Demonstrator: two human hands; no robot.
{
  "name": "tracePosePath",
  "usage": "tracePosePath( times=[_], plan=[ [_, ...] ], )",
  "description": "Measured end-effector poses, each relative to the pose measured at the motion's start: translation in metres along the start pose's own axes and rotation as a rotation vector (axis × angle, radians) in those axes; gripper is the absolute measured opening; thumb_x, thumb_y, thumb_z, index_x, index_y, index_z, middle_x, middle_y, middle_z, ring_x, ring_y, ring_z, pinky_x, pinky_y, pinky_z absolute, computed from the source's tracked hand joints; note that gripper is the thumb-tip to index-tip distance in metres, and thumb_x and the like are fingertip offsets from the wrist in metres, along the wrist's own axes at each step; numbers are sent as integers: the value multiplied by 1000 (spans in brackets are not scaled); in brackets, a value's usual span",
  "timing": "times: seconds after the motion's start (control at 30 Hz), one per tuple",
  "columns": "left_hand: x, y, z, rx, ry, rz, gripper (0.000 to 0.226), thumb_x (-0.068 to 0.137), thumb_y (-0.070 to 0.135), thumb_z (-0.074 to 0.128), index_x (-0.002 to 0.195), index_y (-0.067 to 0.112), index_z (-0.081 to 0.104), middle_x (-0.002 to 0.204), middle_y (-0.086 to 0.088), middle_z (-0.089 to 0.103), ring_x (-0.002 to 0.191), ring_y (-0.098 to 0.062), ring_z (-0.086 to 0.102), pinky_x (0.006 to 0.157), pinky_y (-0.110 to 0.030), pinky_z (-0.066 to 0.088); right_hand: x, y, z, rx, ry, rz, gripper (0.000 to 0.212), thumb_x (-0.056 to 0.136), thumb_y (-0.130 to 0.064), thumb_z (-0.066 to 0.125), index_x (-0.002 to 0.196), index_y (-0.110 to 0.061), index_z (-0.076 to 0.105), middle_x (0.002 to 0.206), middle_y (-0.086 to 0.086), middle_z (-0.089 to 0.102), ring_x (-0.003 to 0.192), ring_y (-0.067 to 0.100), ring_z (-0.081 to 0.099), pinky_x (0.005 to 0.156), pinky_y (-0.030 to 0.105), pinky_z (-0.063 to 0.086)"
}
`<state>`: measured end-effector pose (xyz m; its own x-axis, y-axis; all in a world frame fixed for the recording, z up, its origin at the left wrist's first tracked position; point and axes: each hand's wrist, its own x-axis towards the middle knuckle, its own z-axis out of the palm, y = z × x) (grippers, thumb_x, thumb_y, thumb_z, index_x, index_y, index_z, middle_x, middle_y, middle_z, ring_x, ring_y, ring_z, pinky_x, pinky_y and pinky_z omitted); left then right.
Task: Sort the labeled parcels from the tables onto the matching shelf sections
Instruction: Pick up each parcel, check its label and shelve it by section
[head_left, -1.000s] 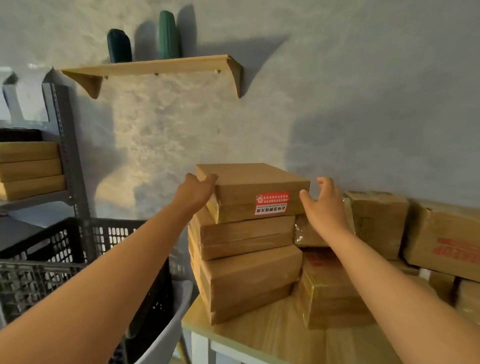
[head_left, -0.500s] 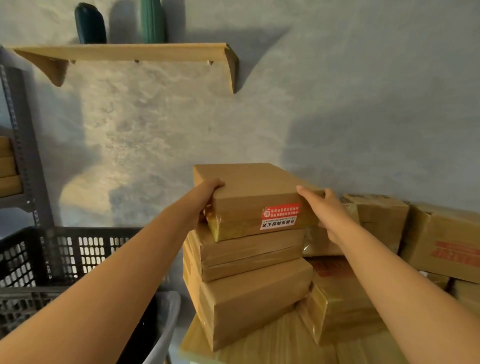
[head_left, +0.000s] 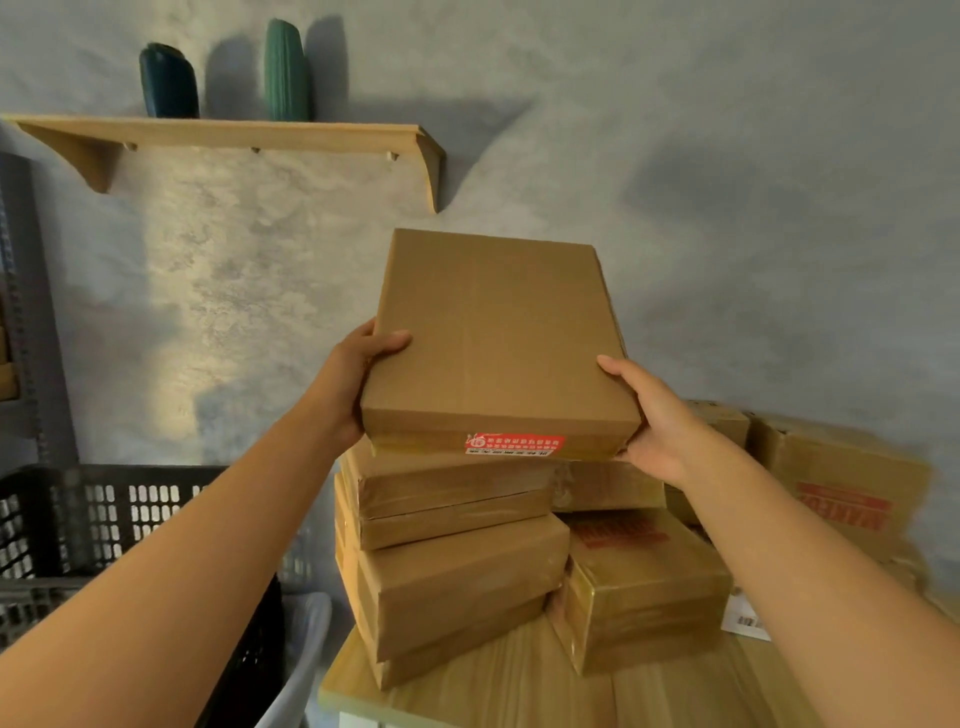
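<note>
1. A person held a flat cardboard parcel (head_left: 493, 338) in both bare hands, raised and tilted so that its broad top face turned toward the head camera and its far edge stood higher than its near edge.
2. The left hand (head_left: 345, 384) gripped the parcel's left side, thumb curled over the top face and the other fingers hidden beneath the box.
3. The right hand (head_left: 652, 415) gripped the near right corner, thumb laid on the top edge and the fingers wrapped under.
4. A red and white label (head_left: 514, 445) ran along the parcel's near side face; its print was too small to read.
5. The parcel hung just above a stack of brown boxes (head_left: 447, 561) on a pale wooden table (head_left: 519, 696); whether its near lower edge touched the top box of the stack could not be told.
6. A shorter taped box (head_left: 644, 592) stood touching the stack's right side, and more cartons (head_left: 841, 483), one with red print, sat farther right against the grey wall.
7. A black slotted crate (head_left: 104, 519) stood left of the table, beside a grey metal rack upright (head_left: 26, 312).
8. A wooden wall shelf (head_left: 223, 132) above carried a dark blue vase (head_left: 169, 83) and a green vase (head_left: 287, 73), standing apart from each other.
</note>
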<state>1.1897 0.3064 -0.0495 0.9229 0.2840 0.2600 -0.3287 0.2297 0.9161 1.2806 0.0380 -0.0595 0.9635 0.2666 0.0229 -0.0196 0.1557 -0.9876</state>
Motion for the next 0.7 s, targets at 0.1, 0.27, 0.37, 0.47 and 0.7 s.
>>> tracePosePath(
  times=[0.1, 0.27, 0.37, 0.47, 0.7],
  plan=[
    [-9, 4, 13, 26, -66, 50, 22, 94, 13, 54, 112, 23, 63, 92, 3, 76, 83, -18, 72, 72, -33, 59, -16, -6, -16, 30, -42, 11, 39, 84, -45, 69, 118, -26, 63, 110, 7, 72, 107, 27, 65, 96, 49, 51],
    [-8, 2, 38, 302, -78, 97, 43, 99, 24, 55, 141, 26, 47, 128, 0, 65, 109, -21, 65, 84, -31, 53, -42, -13, -31, 20, 16, -104, 53, 78, -47, 72, 123, -21, 60, 113, 6, 71, 106, 24, 65, 90, 44, 54],
    [-8, 0, 63, 608, 67, 171, 72, 97, 23, 59, 156, 29, 20, 152, -1, 41, 130, -23, 49, 90, -27, 41, -50, -19, -32, -80, 157, -249, 79, 66, -46, 81, 130, -17, 45, 116, 4, 64, 100, 19, 65, 78, 36, 55],
    [-15, -4, 99, 634, -22, 133, 80, 95, 33, 63, 158, 26, 14, 157, -2, 31, 137, -24, 40, 93, -32, 36, -61, -26, -20, -263, 298, -409, 76, 73, -44, 83, 127, -25, 33, 112, -9, 56, 95, 8, 59, 76, 27, 51],
    [-34, 5, 157, 234, -184, -68, 80, 83, 58, 68, 147, 21, 38, 140, 1, 50, 125, -33, 53, 90, -51, 55, -66, -10, 12, -878, 536, -747, 103, 67, -63, 76, 142, -17, 23, 140, 3, 43, 125, 26, 44, 97, 51, 46]
  ],
)
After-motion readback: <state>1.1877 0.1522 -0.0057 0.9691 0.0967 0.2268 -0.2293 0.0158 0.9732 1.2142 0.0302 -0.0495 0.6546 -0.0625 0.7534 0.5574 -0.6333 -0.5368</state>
